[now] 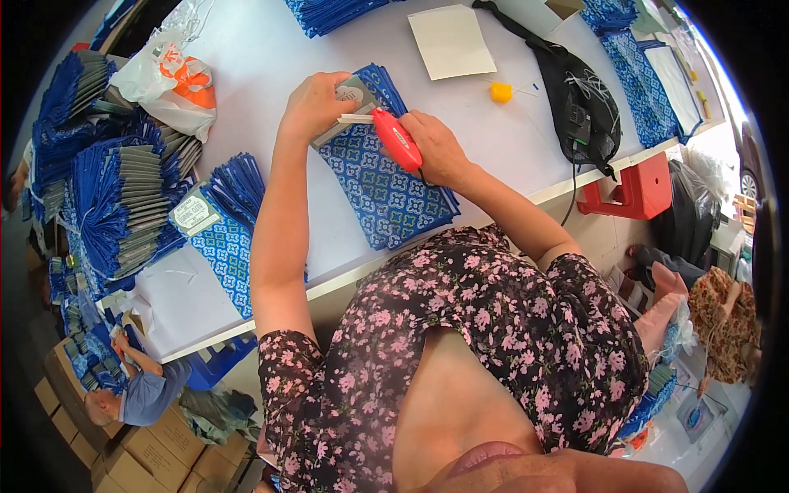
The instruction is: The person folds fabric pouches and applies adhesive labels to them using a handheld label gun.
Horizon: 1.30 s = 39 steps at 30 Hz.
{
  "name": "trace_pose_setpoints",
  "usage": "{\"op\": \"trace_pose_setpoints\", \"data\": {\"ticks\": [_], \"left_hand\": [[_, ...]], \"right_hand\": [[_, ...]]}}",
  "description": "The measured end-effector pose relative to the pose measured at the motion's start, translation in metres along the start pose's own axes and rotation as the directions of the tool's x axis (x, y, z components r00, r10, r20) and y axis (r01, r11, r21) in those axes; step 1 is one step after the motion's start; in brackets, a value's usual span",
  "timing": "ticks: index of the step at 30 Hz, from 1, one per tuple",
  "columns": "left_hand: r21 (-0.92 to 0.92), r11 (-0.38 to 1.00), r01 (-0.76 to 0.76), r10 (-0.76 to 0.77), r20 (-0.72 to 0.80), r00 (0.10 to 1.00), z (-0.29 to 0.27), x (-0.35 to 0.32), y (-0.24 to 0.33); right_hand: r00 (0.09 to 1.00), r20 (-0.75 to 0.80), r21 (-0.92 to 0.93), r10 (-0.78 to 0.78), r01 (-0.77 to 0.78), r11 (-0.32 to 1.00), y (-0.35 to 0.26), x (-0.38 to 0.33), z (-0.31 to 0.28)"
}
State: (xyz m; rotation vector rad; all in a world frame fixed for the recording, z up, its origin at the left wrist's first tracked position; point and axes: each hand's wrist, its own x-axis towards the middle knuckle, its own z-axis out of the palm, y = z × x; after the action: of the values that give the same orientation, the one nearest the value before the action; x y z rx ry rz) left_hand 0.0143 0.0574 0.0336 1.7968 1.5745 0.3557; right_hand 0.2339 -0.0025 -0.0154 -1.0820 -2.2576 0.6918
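Observation:
A stack of blue cloths (382, 193) with a white-and-green floral lattice pattern lies on the white table in front of me. A grey printed card (355, 89) sits at its far end, and my left hand (315, 107) is closed on that card, thumb on top. My right hand (437, 149) grips a red rounded handheld tool (398, 141). A dark cord seems to leave its near end. From its front a narrow pale piece (355, 119) reaches left across the card's near edge, close to my left thumb. My right fingertips are partly hidden by the tool.
At left are another carded blue stack (226, 255), piled folded blue goods (123, 214) and a white plastic bag (168, 86). Farther off lie a cream card (452, 41), a yellow piece (500, 92) and a black mesh bag (583, 107). A red stool (629, 189) stands beyond the table edge; other people are nearby.

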Motion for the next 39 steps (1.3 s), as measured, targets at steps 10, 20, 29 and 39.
{"op": "trace_pose_setpoints", "data": {"ticks": [10,20,29,39], "left_hand": [[0.039,0.999,0.021,-0.021,-0.002,1.000,-0.001,-0.002,0.005],[0.127,0.992,0.009,0.002,-0.090,0.996,0.006,-0.001,0.011],[0.191,0.981,-0.025,0.066,-0.213,0.975,0.020,-0.013,0.008],[0.165,0.982,-0.094,0.129,-0.219,0.967,0.022,-0.009,-0.001]], "right_hand": [[1.000,0.008,-0.008,0.013,-0.012,1.000,-0.002,0.001,-0.001],[1.000,-0.001,-0.033,0.023,-0.023,0.999,0.000,0.000,0.000],[0.997,-0.034,-0.114,0.065,-0.069,0.991,-0.011,0.005,0.003],[0.997,-0.050,-0.187,0.057,-0.065,0.980,-0.004,0.012,0.008]]}}
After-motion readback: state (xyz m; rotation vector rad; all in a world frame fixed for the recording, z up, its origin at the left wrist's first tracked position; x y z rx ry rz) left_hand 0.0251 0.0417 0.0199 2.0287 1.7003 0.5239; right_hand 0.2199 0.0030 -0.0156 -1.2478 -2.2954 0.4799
